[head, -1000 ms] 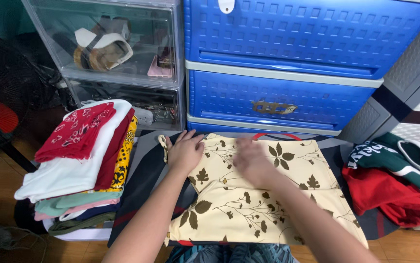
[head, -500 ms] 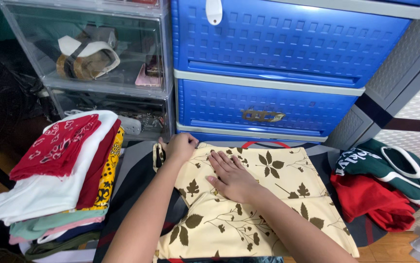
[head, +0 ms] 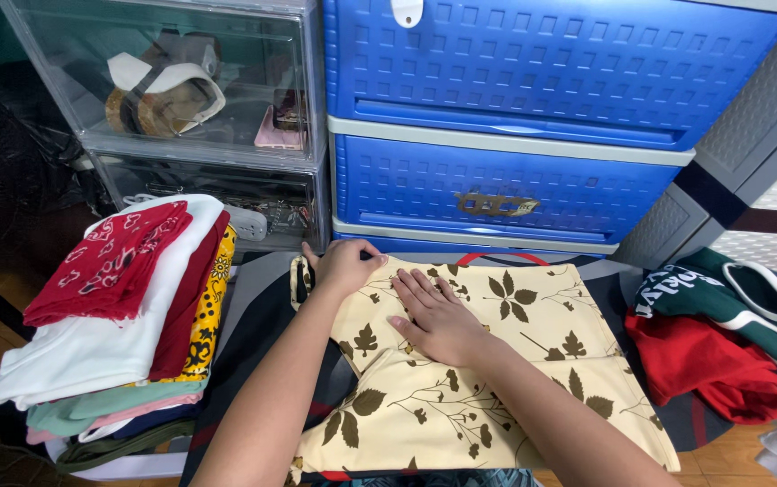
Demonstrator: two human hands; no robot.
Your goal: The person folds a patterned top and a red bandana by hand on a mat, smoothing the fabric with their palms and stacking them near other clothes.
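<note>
Folding goes well if the cream leaf-print cotton garment (head: 497, 361), spread before 2 blue plastic drawers (head: 515, 126), stays taut: left hand (head: 345, 266) pinches its top-left corner with closed fingers while right hand (head: 438, 316) presses flat, fingers open.

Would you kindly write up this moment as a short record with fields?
Left hand: left hand grips the top left corner of the cream leaf-print cloth
Right hand: right hand lies flat on the cloth, palm down
Left of cloth: stack of folded clothes, red patterned piece on top
Right of cloth: green garment over a red garment
Behind: blue drawers and a clear drawer unit
</note>
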